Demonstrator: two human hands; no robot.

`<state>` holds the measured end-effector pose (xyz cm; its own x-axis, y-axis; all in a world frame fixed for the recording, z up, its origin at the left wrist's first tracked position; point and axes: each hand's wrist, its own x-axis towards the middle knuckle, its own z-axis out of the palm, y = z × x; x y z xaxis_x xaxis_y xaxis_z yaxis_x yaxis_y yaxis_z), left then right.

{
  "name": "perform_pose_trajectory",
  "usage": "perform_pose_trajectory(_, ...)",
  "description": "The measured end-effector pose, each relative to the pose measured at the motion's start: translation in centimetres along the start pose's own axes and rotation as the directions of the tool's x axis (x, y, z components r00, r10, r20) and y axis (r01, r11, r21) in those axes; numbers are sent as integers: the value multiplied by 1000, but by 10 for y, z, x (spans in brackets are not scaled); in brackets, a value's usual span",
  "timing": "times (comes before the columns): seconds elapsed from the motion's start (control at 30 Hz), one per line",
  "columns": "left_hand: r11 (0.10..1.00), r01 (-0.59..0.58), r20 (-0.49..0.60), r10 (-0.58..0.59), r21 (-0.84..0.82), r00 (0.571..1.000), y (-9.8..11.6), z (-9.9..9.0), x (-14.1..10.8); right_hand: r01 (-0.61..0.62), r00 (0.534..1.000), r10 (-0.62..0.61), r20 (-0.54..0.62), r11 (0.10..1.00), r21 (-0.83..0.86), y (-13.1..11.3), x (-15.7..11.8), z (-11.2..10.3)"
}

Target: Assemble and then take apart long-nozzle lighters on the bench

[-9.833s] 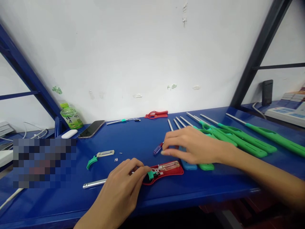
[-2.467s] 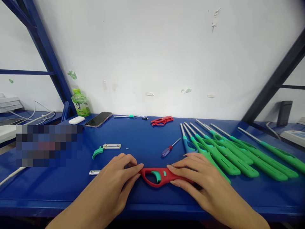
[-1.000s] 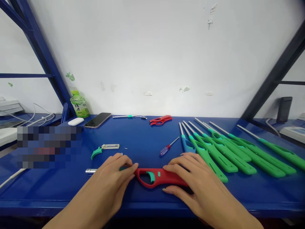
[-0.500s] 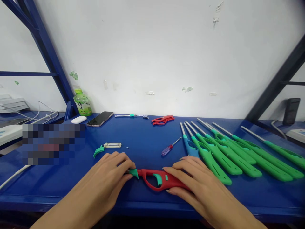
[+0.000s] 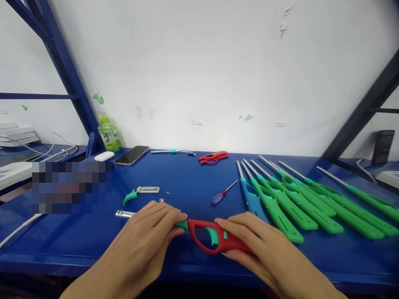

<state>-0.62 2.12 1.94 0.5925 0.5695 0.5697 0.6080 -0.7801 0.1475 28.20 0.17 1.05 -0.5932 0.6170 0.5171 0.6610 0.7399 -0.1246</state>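
Near the front of the table, a red long-necked lighter (image 5: 207,236) with a teal trigger (image 5: 214,236) lies between my hands. My left hand (image 5: 156,232) is closed round the lighter's metal tube at the teal collar (image 5: 182,225), which meets the red body. The tube's silver tip (image 5: 124,214) sticks out left of that hand. My right hand (image 5: 255,236) grips the red handle, hiding its right end. Beyond my left hand lie a small clear lighter insert with a green lever (image 5: 141,192) and a tiny metal piece (image 5: 161,200).
Several green lighters (image 5: 289,197) and one blue lighter (image 5: 254,199) lie on the right. A screwdriver (image 5: 222,194) lies mid-table. Farther back are red shell parts (image 5: 214,157), a metal rod (image 5: 171,151), a phone (image 5: 132,155), a white case (image 5: 104,156) and a bottle (image 5: 110,135).
Both hands and the red lighter have shifted slightly right. The teal collar now sits closer to the red body, covering the red neck. The silver tip has come into view left of my hand.
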Motion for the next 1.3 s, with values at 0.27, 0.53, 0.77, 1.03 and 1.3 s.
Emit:
perform_pose_trajectory(0.27, 1000, -20, -53, 21, 13, 998, 2, 2, 6, 58, 995, -69, -76, 988, -140, -2, -9, 9)
perform_pose_trajectory(0.53, 993, -102, -149, 92, -62, 985, 7, 13, 0, 62, 997, -63, -46, 998, -20, 1, -3, -1)
perform_pose_trajectory(0.77, 991, -117, -158, 126, 61, 979, 12, 7, 1, 14, 996, -5, -85, 995, 100, 3, -4, -3)
perform_pose_trajectory(1.03, 996, -47, -161, 60, 80, 985, 11, 7, -2, -160, 974, 184, -135, 973, 169, 5, -5, 2)
perform_pose_trajectory(1.3, 978, -129, -158, 155, 162, 975, 20, 20, 3, -40, 996, 55, -70, 979, 201, 4, -5, 2)
